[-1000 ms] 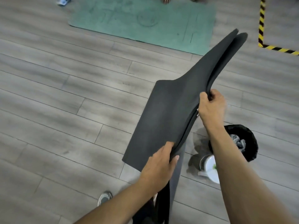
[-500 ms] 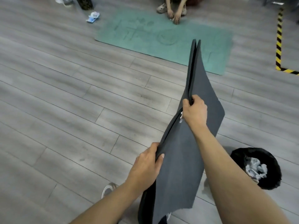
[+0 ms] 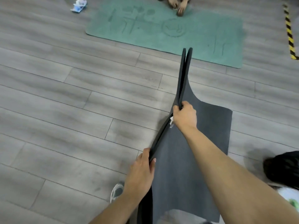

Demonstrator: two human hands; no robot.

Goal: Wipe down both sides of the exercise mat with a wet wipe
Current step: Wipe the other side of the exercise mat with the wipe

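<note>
mat (image 3: 178, 175): dark grey, folded double, held up off the floor (image 3: 64, 110), edge-on to the camera; two layers split slightly at the far tip, near end hangs down between the arms
left hand (image 3: 142, 172): clamped on the doubled edge at the near end, thumb over the right-facing side
right hand (image 3: 185, 116): clamped on the same edge farther out, fingers curled round both layers
hands: apart along the edge
wet wipe (image 3: 171, 123): only a white corner shows, tucked under the right hand against the mat
green mat (image 3: 161, 39): flat on the floor beyond, another person's hands (image 3: 179, 7) at its far edge
black bin bag (image 3: 284, 168): right edge, on the floor
shoe (image 3: 116, 191): below the left hand
hazard tape (image 3: 289, 33): top right
</note>
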